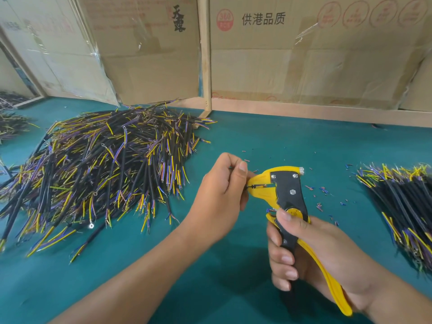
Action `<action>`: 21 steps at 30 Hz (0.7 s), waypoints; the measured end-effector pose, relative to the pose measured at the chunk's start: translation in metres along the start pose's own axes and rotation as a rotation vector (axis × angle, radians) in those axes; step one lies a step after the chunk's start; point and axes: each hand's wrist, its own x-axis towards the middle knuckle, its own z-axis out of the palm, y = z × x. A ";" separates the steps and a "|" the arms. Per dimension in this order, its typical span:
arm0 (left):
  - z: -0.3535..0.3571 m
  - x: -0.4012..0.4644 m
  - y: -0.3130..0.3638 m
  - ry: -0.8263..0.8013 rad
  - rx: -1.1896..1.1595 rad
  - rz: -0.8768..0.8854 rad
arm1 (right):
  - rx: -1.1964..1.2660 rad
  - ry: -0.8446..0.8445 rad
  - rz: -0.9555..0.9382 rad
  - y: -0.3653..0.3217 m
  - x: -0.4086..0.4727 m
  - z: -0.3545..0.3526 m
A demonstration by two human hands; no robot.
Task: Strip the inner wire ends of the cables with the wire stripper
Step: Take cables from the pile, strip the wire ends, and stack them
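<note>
The right hand (311, 251) grips the handles of the yellow-and-black wire stripper (286, 195) above the green table (257, 141); the left hand (222, 185) pinches a thin wire end at its jaws — cable piles (98, 164) lie on both sides

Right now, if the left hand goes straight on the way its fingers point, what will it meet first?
Most likely the yellow nose of the yellow-and-black wire stripper; the left hand already feeds a thin wire end into it.
</note>
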 end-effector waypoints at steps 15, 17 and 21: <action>0.004 0.000 0.001 0.094 -0.256 -0.063 | -0.075 0.100 -0.017 -0.001 -0.003 0.007; 0.002 0.002 -0.001 0.111 -0.206 -0.065 | -0.081 0.104 -0.016 -0.002 -0.003 0.006; -0.005 0.005 -0.002 0.108 -0.011 0.033 | -0.091 0.091 -0.010 -0.003 -0.003 0.006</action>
